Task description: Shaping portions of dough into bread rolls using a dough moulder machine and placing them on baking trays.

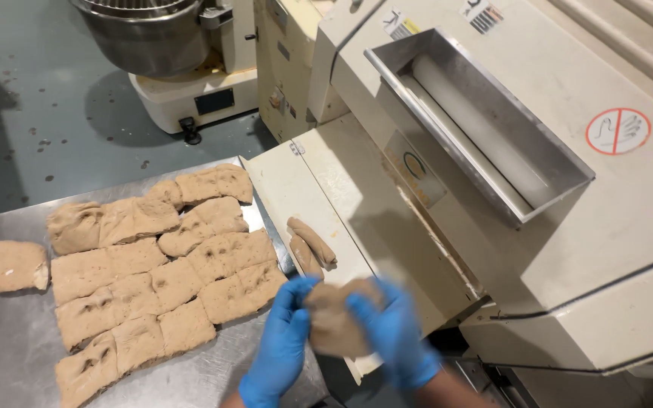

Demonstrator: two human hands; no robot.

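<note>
Two gloved hands, left hand (281, 344) and right hand (393, 332), both closed around one dough piece (334, 321) at the belt (296, 189) front edge; dough slab (153, 264) fills the table (9, 340) leftward, bare steel near its edges, rolled dough (311, 242) just above the hands

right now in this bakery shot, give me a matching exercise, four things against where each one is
Things:
1. dough piece in both hands
2. two rolled dough pieces
3. lone dough square
4. mixer bowl

Places:
A. far left of the metal table
B. top left, on the floor
C. on the machine's cream shelf
D. between blue gloves

Pairs: 1-D, 2-C, 3-A, 4-B
</note>
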